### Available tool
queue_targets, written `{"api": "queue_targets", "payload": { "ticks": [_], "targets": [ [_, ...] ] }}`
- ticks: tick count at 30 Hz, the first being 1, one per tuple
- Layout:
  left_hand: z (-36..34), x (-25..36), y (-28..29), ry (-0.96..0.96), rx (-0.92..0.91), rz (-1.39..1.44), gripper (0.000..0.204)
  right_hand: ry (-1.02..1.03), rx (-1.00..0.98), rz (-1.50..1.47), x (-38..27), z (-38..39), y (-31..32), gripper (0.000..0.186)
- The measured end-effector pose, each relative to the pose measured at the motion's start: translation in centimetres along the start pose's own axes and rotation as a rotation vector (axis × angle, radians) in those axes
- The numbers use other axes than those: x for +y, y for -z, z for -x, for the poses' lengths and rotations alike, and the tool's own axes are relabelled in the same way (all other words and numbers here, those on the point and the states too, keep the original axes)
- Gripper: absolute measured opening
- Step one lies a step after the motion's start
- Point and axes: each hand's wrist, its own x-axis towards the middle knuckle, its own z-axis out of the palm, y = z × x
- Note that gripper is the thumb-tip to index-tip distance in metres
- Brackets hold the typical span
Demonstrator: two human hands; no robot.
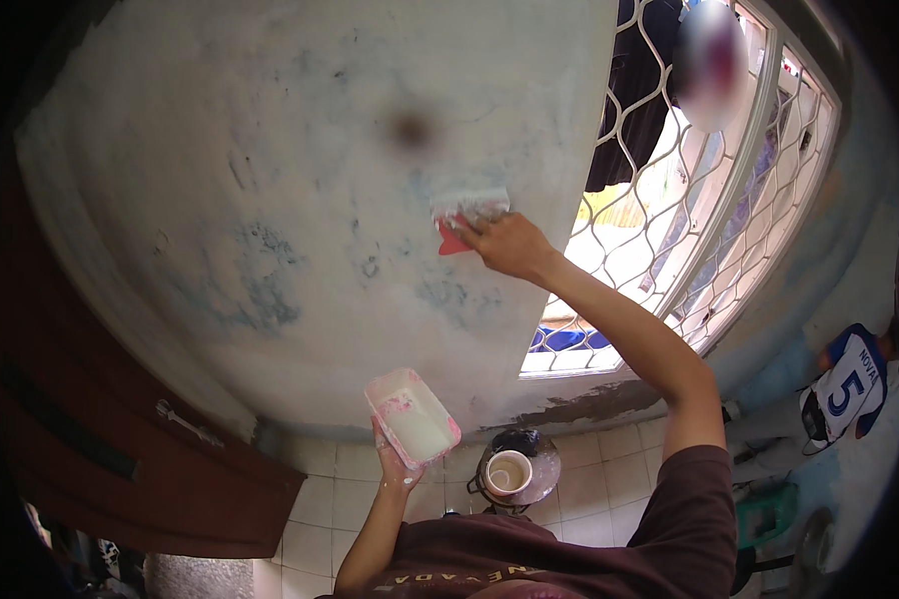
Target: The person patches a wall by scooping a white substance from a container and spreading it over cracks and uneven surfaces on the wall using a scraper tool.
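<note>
My right hand (517, 246) is closed around a red putty knife (455, 240). Its broad blade, smeared with white paste, lies against the patchy white wall (360, 60) beside the window. Some white shows on my fingers as well. Lower down and to the left, my left hand (397, 467) supports a rectangular, pink-stained plastic tub (453, 431) from beneath and along its side. White paste (425, 423) lies inside the tub. Bluish-grey patches (265, 285) mark the wall to the left of the putty knife.
Right of the wall is a window with a white metal grille (659, 215). Below, a round stool (546, 469) bears a white bucket (493, 479) and a dark bundle (515, 442). A brown door (100, 429) stands left. At far right are a person (854, 379) and a green plastic stool (769, 511).
</note>
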Motion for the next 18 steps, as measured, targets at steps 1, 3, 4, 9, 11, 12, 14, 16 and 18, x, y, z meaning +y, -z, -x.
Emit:
{"api": "queue_targets", "payload": {
  "ticks": [1,3,4,9,11,12,14,16,18],
  "targets": [
    [-0.1,0.1,0.0,-0.006,0.007,-0.001,0.071,0.051,0.0,-0.061,0.2,-0.4,0.9,0.056],
    [-0.5,0.1,0.6,-0.02,0.026,-0.002,0.073,0.155,-0.001,-0.187,1.5,-1.3,2.8,0.056],
    [-0.7,0.1,0.7,-0.024,0.008,-0.002,0.073,0.113,0.251,-0.147,3.0,-2.7,5.1,0.053],
    [-1.0,0.5,1.1,-0.007,-0.03,0.004,0.072,-0.11,0.849,0.142,13.0,-12.6,17.0,0.035],
    [-1.1,0.3,0.9,-0.004,-0.025,0.02,0.071,-0.177,0.714,0.155,14.2,-14.1,16.9,0.04],
    [-1.2,0.0,0.6,0.004,-0.028,0.029,0.071,-0.147,0.684,0.201,14.8,-14.2,15.4,0.042],
    [-0.6,-0.3,-0.3,-0.014,-0.026,0.021,0.071,-0.141,0.59,0.206,13.9,-13.7,10.9,0.049],
    [-0.2,0.5,0.1,-0.038,-0.027,0.0,0.074,-0.183,0.522,0.156,9.0,-11.7,6.3,0.052],
    [-0.3,0.1,1.4,-0.027,-0.027,-0.011,0.079,-0.119,0.486,0.043,4.9,-7.3,0.1,0.062]
  ]
}}
